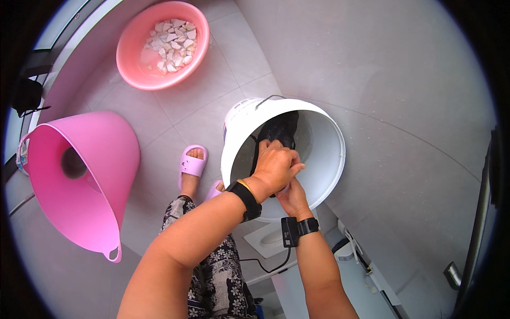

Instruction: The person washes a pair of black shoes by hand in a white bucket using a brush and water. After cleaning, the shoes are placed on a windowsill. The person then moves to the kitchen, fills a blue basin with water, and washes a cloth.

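Note:
A tall white plastic bucket (pixel 336 145) with a wire handle leans toward me, its mouth facing up at me. Inside it hangs a dark, wet-looking black cloth item (pixel 279 128); its exact kind cannot be told. My left hand (pixel 275 164) reaches over the rim, fingers curled into the black cloth. Just below, at the near side of the opening, my right hand (pixel 294 198) is close against the left one and pinches the lower part of the cloth. Its fingertips are partly hidden. Black straps circle both wrists, and the right one carries a small box with a cable.
A pink flexible tub (pixel 123 159) with loop handles stands at left. Farther off, a coral-pink basin (pixel 127 52) holds several pale stone chips (pixel 173 44). Grey tiled walls and floor surround me. A white fixture (pixel 265 241) with an oval recess lies below the bucket.

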Demonstrator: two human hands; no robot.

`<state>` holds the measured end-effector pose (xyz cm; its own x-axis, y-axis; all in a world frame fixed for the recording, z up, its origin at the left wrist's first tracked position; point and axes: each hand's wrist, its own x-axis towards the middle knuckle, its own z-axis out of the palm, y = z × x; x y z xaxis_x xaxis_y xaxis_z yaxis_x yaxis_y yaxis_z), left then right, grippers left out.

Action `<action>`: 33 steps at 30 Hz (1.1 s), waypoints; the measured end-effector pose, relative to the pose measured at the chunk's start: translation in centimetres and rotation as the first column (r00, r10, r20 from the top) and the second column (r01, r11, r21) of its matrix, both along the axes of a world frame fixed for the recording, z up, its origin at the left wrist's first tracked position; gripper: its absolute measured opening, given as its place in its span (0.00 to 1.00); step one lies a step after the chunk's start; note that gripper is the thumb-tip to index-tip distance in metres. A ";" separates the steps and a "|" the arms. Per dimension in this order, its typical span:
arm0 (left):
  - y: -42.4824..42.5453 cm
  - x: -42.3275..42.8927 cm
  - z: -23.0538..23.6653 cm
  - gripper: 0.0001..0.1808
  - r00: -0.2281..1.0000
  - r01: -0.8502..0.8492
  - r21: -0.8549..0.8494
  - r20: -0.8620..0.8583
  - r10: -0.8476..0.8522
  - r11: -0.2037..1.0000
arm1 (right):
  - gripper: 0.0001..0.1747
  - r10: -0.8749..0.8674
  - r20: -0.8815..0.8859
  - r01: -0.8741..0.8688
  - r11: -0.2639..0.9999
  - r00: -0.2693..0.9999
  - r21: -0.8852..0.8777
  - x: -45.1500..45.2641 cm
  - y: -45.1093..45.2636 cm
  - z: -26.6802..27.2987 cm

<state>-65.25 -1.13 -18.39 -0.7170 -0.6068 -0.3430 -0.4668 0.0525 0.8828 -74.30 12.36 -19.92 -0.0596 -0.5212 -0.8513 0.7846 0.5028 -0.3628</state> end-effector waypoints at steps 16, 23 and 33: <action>4.1 0.4 0.7 0.45 0.863 -0.411 0.808 0.195 0.466 0.422 | 0.16 0.303 -0.726 -0.139 0.950 0.617 0.279 -0.3 -2.6 5.8; 2.5 2.3 -1.6 0.50 0.878 -0.421 0.888 0.348 0.328 0.185 | 0.18 0.440 -0.896 -0.720 0.640 0.057 0.268 -1.8 -3.3 6.0; 5.2 2.7 -0.7 0.47 0.862 -0.479 0.789 0.341 0.374 0.384 | 0.28 0.605 -0.756 -0.626 0.697 0.250 0.350 -4.1 -2.9 12.1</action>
